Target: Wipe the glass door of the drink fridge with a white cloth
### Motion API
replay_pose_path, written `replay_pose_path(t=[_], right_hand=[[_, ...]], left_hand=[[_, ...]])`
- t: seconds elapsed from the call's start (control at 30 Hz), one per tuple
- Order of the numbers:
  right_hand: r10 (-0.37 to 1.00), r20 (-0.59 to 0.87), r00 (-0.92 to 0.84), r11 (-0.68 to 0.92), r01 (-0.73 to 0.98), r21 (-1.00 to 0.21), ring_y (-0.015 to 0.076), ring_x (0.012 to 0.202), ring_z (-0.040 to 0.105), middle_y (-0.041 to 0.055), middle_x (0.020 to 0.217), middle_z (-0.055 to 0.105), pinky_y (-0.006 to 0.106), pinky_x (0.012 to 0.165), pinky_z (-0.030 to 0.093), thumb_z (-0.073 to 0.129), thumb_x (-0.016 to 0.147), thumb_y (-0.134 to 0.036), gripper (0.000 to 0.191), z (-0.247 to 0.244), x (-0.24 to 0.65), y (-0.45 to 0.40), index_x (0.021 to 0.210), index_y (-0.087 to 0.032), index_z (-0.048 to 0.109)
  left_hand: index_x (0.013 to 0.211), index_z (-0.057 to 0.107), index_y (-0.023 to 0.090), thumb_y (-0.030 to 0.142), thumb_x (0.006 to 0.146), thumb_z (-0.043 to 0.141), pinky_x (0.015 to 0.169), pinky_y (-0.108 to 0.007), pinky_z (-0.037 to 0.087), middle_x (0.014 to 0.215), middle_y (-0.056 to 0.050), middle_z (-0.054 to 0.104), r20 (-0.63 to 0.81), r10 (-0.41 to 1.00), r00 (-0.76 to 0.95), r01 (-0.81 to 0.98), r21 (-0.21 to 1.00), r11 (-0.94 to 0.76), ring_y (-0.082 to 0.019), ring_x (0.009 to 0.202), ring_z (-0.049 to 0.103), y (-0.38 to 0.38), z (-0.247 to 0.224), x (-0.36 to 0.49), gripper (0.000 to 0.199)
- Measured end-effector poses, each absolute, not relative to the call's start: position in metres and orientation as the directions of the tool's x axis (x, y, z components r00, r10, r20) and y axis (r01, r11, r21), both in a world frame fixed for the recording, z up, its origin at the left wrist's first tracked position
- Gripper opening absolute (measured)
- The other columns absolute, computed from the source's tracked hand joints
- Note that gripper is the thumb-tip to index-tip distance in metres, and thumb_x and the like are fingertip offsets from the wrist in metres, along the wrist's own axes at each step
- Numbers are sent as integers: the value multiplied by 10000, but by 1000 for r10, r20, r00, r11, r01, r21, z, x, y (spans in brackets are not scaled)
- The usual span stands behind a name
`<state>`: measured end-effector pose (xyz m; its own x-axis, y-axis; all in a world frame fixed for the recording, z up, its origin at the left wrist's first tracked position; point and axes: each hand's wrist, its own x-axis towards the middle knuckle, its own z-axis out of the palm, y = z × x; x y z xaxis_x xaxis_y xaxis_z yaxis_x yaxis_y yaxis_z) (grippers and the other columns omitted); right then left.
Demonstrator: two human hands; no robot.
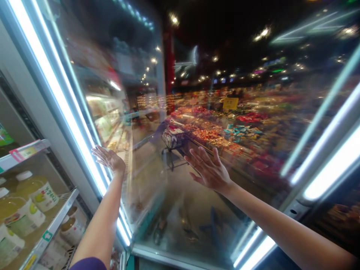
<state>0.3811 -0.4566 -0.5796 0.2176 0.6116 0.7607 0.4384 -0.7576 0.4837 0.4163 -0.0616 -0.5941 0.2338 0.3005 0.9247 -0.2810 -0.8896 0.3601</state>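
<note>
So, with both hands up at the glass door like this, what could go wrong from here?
The left hand is close to the lit edge strip, so fingers might get pinched if the glass door swings. The right hand has its open palm toward the glass and could slip or smudge it. Reflections and blur may make clearance to the cart hard to judge.

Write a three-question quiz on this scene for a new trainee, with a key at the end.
1. True or false: the left hand and the right hand are both empty.
2. What colour are the caps on the bottles? A) red B) white C) blue
3. Fill in: the sign among the heaped goods is ____.

Key: 1 true; 2 B; 3 yellow
</note>
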Motion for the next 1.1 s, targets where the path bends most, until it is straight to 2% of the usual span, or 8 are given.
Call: replay_pose_path(t=[0.23,0.37,0.47,0.6,0.77,0.93,1.03,1.1], right_hand=[[607,765,214,-763,426,486,348,1534,384,44,1662,352,641,1260,323,591,951,-452,889,-579,380,-454,1669,-330,82],[600,775,200,-769,410,490,327,1516,419,31,1646,372,624,1257,345,576,956,-473,871,-580,382,-455,1667,-358,87],[600,774,202,-771,403,493,321,1495,452,32,1632,394,617,1268,330,571,963,-479,852,-580,382,-455,1666,-368,104],[614,762,204,-762,404,505,330,1515,421,58,1630,403,617,1290,279,581,967,-468,861,-578,378,-457,1673,-311,114],[620,749,232,-762,404,506,314,1540,386,29,1650,378,604,1302,242,537,992,-466,819,-576,376,-455,1670,-344,94],[634,732,247,-756,396,521,289,1571,330,-4,1688,352,597,1293,258,569,972,-453,821,-575,378,-469,1664,-375,135],[628,733,262,-764,388,515,298,1571,323,-76,1702,331,631,1260,297,611,946,-456,764,-571,377,-494,1617,-503,247],[625,730,276,-769,382,513,322,1547,349,-29,1700,348,645,1239,313,633,949,-483,698,-567,375,-510,1589,-471,357]], left_hand=[[1405,550,212,467,948,650,1077,-561,515,1472,-119,545,921,366,132,-211,387,-898,-285,1299,570,-75,-629,416,533],[1509,464,251,487,948,638,1219,-675,322,1648,-124,366,933,321,161,-210,351,-913,-355,1496,380,-67,-607,431,633],[1622,277,289,498,959,609,1263,-747,101,1750,-120,136,959,220,181,-224,258,-940,-404,1602,134,-92,-623,427,770],[1662,72,349,315,1029,438,1299,-684,95,1750,-95,164,959,-110,261,-316,-23,-949,-291,1631,81,-136,-653,411,732],[1667,18,173,251,1016,394,1234,-753,-129,1731,-183,11,950,-156,271,-305,-69,-950,-331,1596,-137,-150,-622,417,756],[1636,252,362,376,981,537,1337,-528,-21,1678,-25,348,810,-536,236,-449,-398,-800,-200,1615,92,-166,-593,415,714],[1644,220,337,309,1002,496,1317,-610,-70,1694,-48,307,805,-550,223,-431,-425,-796,-251,1618,110,-167,-562,419,699],[1651,198,303,260,1010,465,1307,-654,-60,1713,-71,249,806,-553,212,-420,-436,-796,-279,1621,90,-175,-552,423,696]])
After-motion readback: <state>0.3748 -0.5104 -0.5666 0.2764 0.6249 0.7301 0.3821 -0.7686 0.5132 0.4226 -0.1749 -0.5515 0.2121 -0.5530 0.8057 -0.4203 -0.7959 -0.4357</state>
